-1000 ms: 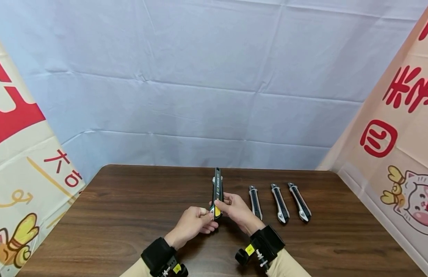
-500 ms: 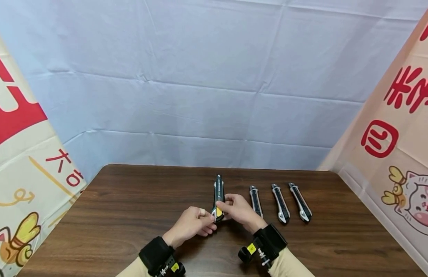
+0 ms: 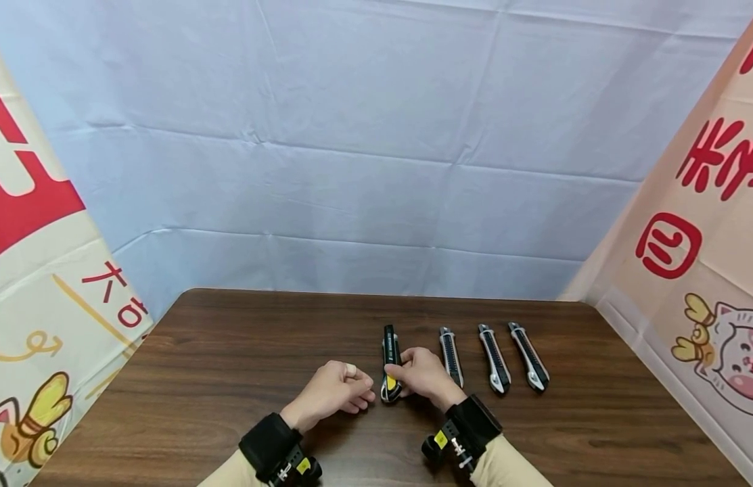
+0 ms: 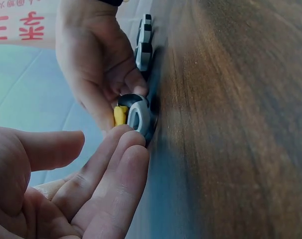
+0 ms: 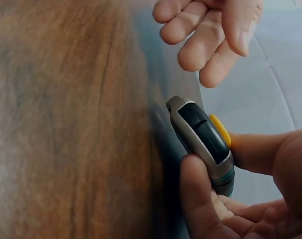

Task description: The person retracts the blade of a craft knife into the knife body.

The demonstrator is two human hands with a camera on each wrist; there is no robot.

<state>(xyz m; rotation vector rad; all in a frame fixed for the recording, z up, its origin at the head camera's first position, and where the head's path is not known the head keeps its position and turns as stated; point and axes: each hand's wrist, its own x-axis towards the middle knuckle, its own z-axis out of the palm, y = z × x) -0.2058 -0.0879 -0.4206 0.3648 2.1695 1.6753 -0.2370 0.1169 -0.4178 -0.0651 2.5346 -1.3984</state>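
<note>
A black and silver utility knife with a yellow slider is pinched between the thumb and fingers of my right hand. It lies low over the table and points away from me; whether it touches the wood I cannot tell. In the right wrist view the thumb is at the yellow slider of the utility knife, with a fingertip under its side. Left of it, my left hand holds nothing, its fingers loosely extended near the knife's close end. The left wrist view has those fingers just in front of the knife.
To the right lie three more utility knives in a row: one near my right hand, one in the middle and one outermost. The brown wooden table ends at a pale cloth backdrop; printed banners flank it.
The utility knife has come down toward the table and slightly toward me, its far end lower. My left hand has let go of it and drawn back left; the right keeps its hold.
</note>
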